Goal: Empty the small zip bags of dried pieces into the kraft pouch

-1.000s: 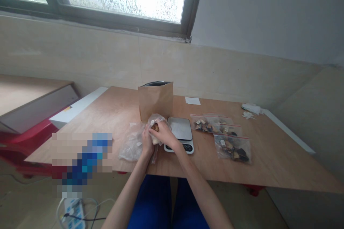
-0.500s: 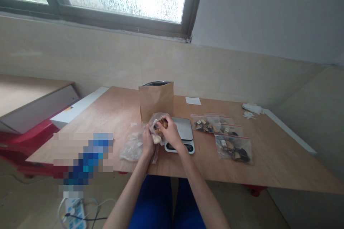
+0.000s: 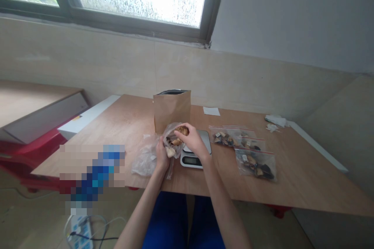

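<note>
In the head view, my left hand (image 3: 162, 155) is closing around a small clear plastic bag (image 3: 169, 130), keeping its mouth tipped up and open toward me. Inside it, brown dried pieces (image 3: 174, 142) are showing, and a pale piece (image 3: 170, 152) is sitting near the lower edge. My right hand (image 3: 194, 140) is pinching a brown wrinkled lump (image 3: 183, 130) between thumb and fingers, right at the bag's right-hand edge. My knuckles are covering part of the digital scale (image 3: 189, 162), which is lying just to the right of the bag with its display facing me; I cannot tell what it is reading.

Behind my hands a brown kraft-paper pouch (image 3: 172, 108) is standing upright, its top gaping. Crumpled clear plastic (image 3: 143, 160) is lying on the table (image 3: 304, 159) to the left of my left hand. Beyond the scale, to the right, several red-edged zip bags are lying flat and overlapping: the nearest zip bag (image 3: 256, 166) is holding dark and tan pieces, and the farther zip bag (image 3: 223, 139) is holding chunky slices. A white paper slip (image 3: 211, 111) is resting near the wall, and crumpled white wrapping (image 3: 276, 120) is lying toward the far right corner.
</note>
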The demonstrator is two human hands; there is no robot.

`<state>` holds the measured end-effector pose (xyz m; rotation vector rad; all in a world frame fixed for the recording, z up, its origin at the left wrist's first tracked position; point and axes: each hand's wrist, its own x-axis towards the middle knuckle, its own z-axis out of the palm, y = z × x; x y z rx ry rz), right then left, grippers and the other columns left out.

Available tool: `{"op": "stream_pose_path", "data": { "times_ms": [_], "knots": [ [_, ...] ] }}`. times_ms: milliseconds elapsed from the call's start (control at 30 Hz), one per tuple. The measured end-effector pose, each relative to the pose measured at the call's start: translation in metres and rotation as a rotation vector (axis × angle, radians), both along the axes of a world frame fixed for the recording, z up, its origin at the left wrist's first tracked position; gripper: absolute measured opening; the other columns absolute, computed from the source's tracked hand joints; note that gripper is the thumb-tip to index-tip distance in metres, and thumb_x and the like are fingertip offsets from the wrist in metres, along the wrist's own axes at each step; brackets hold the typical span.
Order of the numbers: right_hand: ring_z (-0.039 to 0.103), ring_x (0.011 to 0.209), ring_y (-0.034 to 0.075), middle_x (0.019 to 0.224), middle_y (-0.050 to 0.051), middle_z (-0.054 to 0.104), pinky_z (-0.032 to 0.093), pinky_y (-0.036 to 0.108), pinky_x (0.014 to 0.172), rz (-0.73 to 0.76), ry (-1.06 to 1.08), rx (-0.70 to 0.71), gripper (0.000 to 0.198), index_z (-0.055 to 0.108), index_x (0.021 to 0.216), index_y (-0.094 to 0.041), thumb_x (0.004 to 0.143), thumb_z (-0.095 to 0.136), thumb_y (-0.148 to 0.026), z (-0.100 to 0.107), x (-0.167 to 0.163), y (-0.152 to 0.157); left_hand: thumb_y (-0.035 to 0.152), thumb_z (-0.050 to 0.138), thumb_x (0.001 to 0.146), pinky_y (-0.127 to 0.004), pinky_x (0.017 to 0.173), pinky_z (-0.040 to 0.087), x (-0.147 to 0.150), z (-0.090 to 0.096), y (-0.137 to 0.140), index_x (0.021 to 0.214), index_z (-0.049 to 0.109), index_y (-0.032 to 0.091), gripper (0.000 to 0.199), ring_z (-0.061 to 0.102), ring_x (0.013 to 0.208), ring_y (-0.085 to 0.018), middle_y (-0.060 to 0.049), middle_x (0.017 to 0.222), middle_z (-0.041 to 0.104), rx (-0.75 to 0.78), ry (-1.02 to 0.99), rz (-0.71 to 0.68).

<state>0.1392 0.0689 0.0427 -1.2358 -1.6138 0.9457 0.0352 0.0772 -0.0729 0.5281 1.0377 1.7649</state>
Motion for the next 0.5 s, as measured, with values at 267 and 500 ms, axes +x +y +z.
{"op": "stream_pose_path", "data": {
  "times_ms": [267, 500],
  "knots": [
    [0.059, 0.083, 0.015, 0.087, 0.003, 0.063, 0.047, 0.029, 0.080, -0.145, 0.115, 0.436, 0.018, 0.060, 0.090, -0.017, 0.078, 0.060, -0.031, 0.079, 0.000, 0.050, 0.047, 0.056, 0.070, -0.022, 0.044, 0.038, 0.002, 0.005, -0.001, 0.069, 0.057, 0.017, 0.030, 0.049, 0.044, -0.010, 0.004, 0.052, 0.052, -0.026, -0.066, -0.019],
    [0.055, 0.095, 0.017, 0.097, 0.005, 0.056, 0.042, 0.032, 0.090, -0.215, -0.082, 0.750, 0.011, 0.052, 0.096, -0.019, 0.088, 0.048, -0.026, 0.089, -0.026, 0.118, 0.048, 0.054, 0.071, -0.021, 0.040, 0.035, 0.001, 0.010, -0.004, 0.072, 0.061, 0.016, 0.033, 0.048, 0.041, -0.010, 0.004, 0.048, 0.050, -0.031, -0.061, -0.053]
  ]
}}
